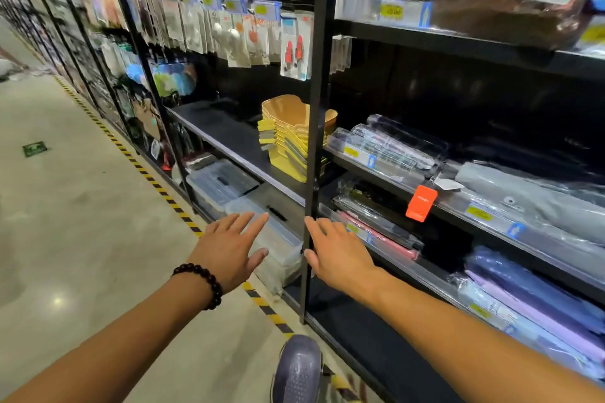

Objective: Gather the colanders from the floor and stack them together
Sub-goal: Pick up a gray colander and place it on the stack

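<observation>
The black shelving (311,141) fills the right of the view, running along a pale floor (82,222) edged with yellow-and-black tape. On its middle shelf (229,137) stands a nested stack of yellow colanders (288,137), upright, partly hidden behind a vertical post. No colander shows on the visible floor, so the gathering and stacking look done or nearly so (any strays outside the view cannot be ruled out). What may remain, at a guess, is only a final straightening of the stack.

Below the stack, clear plastic boxes (262,229) sit on the lowest level, and wrapped rolls lie on the shelves to the right. A dark shoe (298,370) shows at the bottom edge.

Both arms reach forward and low, well below the colanders. The left hand (229,252), with a bead bracelet (201,283) at the wrist, is spread wide, palm down, holding nothing. The right hand (337,255) is likewise wide and empty, its fingers just beside the post.
</observation>
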